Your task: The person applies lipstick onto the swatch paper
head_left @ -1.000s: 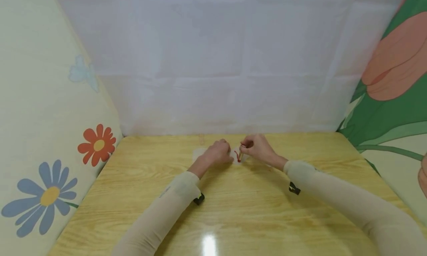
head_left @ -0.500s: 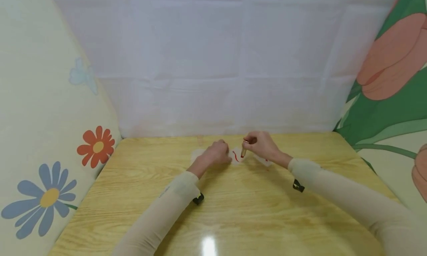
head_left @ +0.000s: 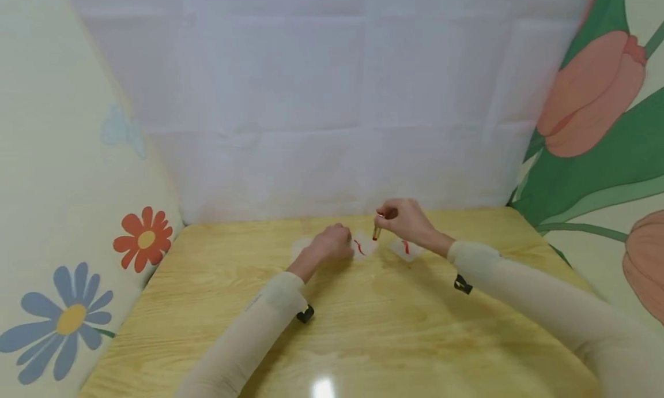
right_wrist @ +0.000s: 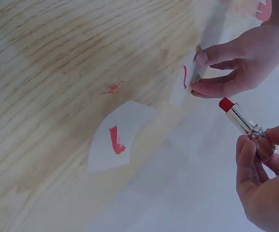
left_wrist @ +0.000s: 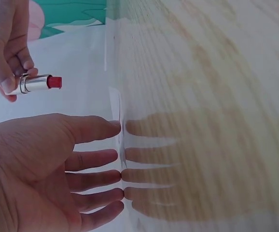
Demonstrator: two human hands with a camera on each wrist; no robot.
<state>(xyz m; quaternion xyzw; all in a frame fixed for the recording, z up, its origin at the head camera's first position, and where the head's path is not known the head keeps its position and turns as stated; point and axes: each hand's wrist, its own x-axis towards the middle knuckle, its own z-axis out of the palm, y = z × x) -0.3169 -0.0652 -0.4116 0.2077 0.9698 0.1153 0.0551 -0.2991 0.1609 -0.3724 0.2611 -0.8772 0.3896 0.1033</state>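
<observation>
A red lipstick (right_wrist: 244, 121) in a shiny metallic tube hung tip-down above the counter (head_left: 363, 323), near the left hand (left_wrist: 43, 169). The right hand (right_wrist: 270, 179) pinched its base; the left, fingers spread, touched red-streaked white paper (right_wrist: 179, 87).

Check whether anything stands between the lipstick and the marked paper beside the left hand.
Nothing visible does. The right hand holds the lipstick uncapped and raised, with open space between it and the marked paper. The left hand is at the paper's far side from the lipstick, not between them.
</observation>
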